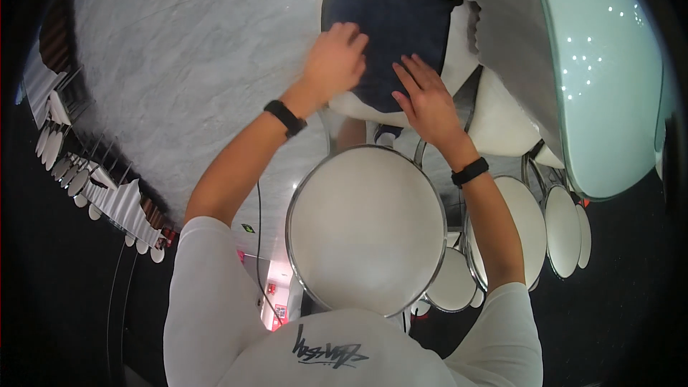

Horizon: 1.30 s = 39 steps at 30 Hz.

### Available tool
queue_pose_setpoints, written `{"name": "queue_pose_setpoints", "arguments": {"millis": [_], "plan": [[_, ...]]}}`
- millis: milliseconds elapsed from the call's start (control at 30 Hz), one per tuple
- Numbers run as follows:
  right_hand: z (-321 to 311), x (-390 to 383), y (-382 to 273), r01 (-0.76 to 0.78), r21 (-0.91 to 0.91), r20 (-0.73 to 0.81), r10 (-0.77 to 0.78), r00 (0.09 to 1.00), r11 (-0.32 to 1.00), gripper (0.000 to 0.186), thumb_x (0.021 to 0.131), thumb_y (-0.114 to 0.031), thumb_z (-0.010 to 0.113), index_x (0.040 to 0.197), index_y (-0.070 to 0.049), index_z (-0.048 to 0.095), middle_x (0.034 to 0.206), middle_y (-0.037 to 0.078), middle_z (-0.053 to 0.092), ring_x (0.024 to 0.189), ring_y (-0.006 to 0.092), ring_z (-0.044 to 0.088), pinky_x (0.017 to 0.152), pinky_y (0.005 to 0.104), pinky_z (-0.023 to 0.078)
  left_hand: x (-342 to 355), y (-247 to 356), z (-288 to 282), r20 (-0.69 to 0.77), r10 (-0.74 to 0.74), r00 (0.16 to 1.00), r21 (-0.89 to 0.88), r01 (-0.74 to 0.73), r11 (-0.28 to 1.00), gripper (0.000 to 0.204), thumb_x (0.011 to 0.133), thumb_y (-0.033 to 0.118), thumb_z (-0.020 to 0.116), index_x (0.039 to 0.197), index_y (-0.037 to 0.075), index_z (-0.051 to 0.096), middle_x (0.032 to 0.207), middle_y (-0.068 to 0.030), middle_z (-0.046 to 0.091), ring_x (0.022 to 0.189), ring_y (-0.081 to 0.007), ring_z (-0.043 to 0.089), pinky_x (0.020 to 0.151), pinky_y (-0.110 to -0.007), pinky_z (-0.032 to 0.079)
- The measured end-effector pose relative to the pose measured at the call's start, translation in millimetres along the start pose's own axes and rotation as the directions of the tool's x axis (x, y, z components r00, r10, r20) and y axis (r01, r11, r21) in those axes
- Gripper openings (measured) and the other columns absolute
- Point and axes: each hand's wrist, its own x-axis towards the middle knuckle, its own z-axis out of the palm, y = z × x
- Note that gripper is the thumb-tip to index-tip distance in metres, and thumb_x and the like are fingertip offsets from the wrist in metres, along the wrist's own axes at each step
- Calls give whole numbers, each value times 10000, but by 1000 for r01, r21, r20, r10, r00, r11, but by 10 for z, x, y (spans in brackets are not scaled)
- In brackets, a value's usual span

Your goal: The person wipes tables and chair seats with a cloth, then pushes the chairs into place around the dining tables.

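Observation:
A dark navy cloth or pad (387, 14) lies on the seat of a white chair (455, 64) at top centre. My left hand (333, 64) is on the pad's left edge, its fingers loosely bent and apart, slightly blurred. My right hand (426, 100) rests lower on the pad's right half, fingers spread and extended. Between my forearms, nearest my body, is a round cream chair back (365, 229) with a chrome rim.
A pale green glossy tabletop (602, 100) with a grey cloth (516, 43) beside it fills the upper right. More round white chair backs (559, 229) stand right and below. Rows of chairs (79, 179) line the far left. A cable (259, 229) runs near my left arm.

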Motion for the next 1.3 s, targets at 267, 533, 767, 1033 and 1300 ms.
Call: {"name": "queue_pose_setpoints", "arguments": {"millis": [267, 533, 767, 1033, 1300], "plan": [[633, 668, 593, -24, -279, -230, -43, 972, 960, 625, 1020, -356, 573, 1607, -241, 394, 1703, 20, 292, 1559, 282, 279, 1261, 531, 179, 366, 4, 726, -299, -157, 941, -32, 154, 988, 744, 991, 387, 579, 1642, 152, 305, 1725, -130, 193, 1591, -395, 127, 1198, -698, 137], [73, 1590, 635, 50, -384, -406, -218, 888, 922, 588, 1016, -364, 581, 1565, -192, 460, 1640, 100, 394, 1508, 314, 355, 1228, 527, 260, 1146, -423, 136, -510, -63, 858, 29, 91, 995, 618, 957, 354, 598, 1465, 11, 514, 1458, -208, 541, 1416, -403, 423, 1221, -557, 247], [-94, 1821, 580, 32, -331, -429, -180, 885, 943, 573, 989, -344, 571, 1475, -47, 511, 1437, 183, 550, 1388, 369, 453, 1189, 528, 308, 1302, -386, 170, -499, -222, 838, -29, 240, 970, 492, 982, 293, 546, 1366, -12, 585, 1440, -218, 553, 1419, -402, 422, 1198, -582, 258], [-163, 948, 1699, 63, -158, -466, -130, 875, 985, 603, 1042, -364, 557, 1590, -158, 412, 1640, 158, 379, 1504, 377, 349, 1220, 514, 286, 1635, 507, 483, -402, -49, 914, 61, 80, 995, 627, 1043, 361, 448, 1536, -26, 432, 1624, -208, 381, 1536, -392, 265, 1249, -596, 154], [469, 360, 1224, -272, -68, -578, 185, 795, 960, 635, 1064, -330, 464, 1615, -46, 323, 1676, 233, 277, 1524, 507, 244, 1220, 588, 225, 1369, 751, 778, -357, 141, 923, 181, -80, 980, 652, 962, 375, 607, 1559, 160, 458, 1652, -67, 379, 1551, -310, 280, 1228, -596, 199]]}}
